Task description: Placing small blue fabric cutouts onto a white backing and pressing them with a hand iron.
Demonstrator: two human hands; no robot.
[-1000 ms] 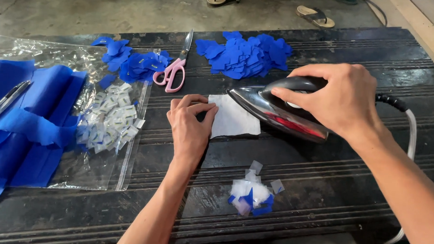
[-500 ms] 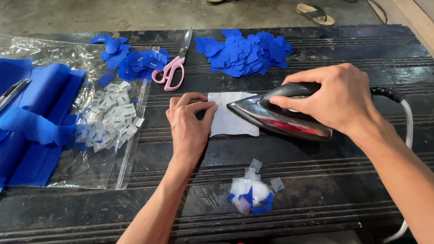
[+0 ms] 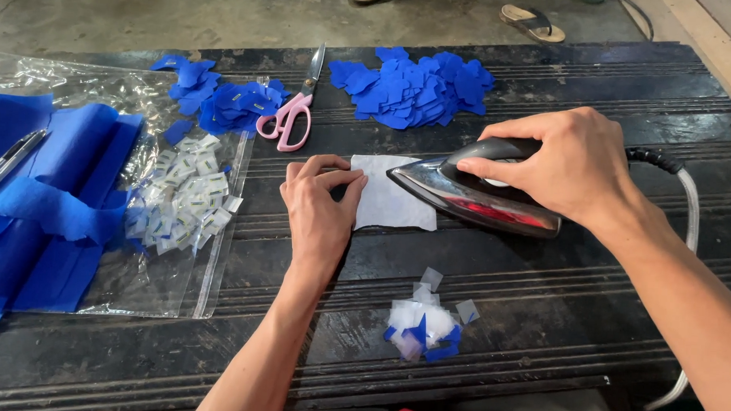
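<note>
Item one, far left edge of the table point(image 3: 539, 333): we log folded blue cloth point(image 3: 34, 194) with a dark pen point(image 3: 6, 165) lying on it, partly over a clear plastic bag point(image 3: 160, 279). On the bag sits a heap of small white tags point(image 3: 183, 195); toward the back edge, a small pile of blue cut pieces point(image 3: 223, 103).

Item two, back centre: pink-handled scissors point(image 3: 292, 114), blades pointing to the back edge, apart from both hands. Right of them, a larger pile of blue cut pieces point(image 3: 414, 86).

Item three, centre: our left hand point(image 3: 321, 208), palm down, wrist toward the front edge, fingers curled narrow and pinning the left edge of a white patch point(image 3: 390, 200). Near the front edge lies a small clump of white and blue scraps point(image 3: 426, 321).

Item four, right of centre: our right hand point(image 3: 565, 164), closed over the dark handle of an iron point(image 3: 479, 197), forearm running to the front right corner. The iron's tip rests on the patch's right edge and points at the left hand; its cord point(image 3: 682, 192) trails off the right side.

Risks, as we judge them: the fingertips sit close to the iron's tip, so a slide leftward could burn them. A long dwell could scorch the patch. A loose hold could let the patch bunch under the plate. The cord could snag at the table's right edge and jerk the iron.
</note>
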